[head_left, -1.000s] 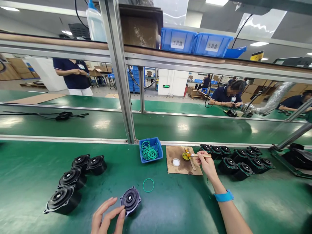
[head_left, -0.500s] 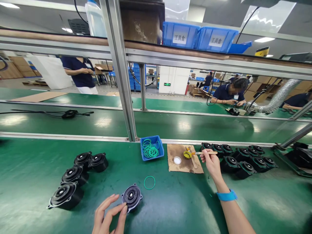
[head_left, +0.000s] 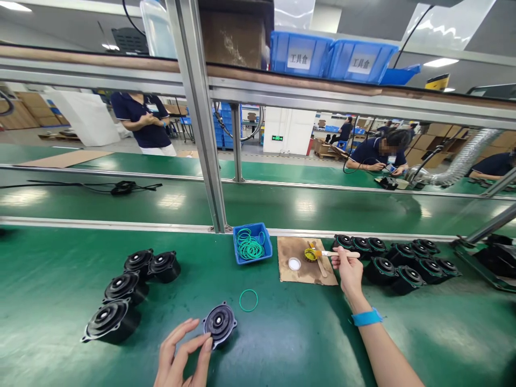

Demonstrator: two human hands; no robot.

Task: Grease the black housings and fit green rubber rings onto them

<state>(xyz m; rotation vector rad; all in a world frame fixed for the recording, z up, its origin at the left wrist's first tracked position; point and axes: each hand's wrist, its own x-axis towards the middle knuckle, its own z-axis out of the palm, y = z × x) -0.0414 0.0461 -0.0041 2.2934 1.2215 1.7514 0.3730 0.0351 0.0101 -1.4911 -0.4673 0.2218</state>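
Note:
My left hand (head_left: 183,352) has its thumb and index finger on the rim of a black round housing (head_left: 220,321), which rests on the green bench with its ridged face up. My right hand (head_left: 350,275) pinches the wooden handle of a small brush (head_left: 335,254). The brush's bristle end is at a small open pot (head_left: 309,258) of yellow stuff. That pot stands on a stained cardboard sheet (head_left: 288,247), beside a white round lid (head_left: 294,264) and a flat wooden stick (head_left: 322,267). A single green rubber ring (head_left: 249,291) lies just behind the housing.
A blue bin (head_left: 253,260) of green rings stands at the back. Several similar housings (head_left: 124,287) are at left; more housings with green rings (head_left: 381,270) stand at right. A metal post (head_left: 199,118) and shelf rise behind the bench. Co-workers (head_left: 143,121) are beyond.
Both hands stay almost where they were, the brush still at the yellow pot. The view shifts slightly. In the background, the standing co-worker has turned and lowered their hands.

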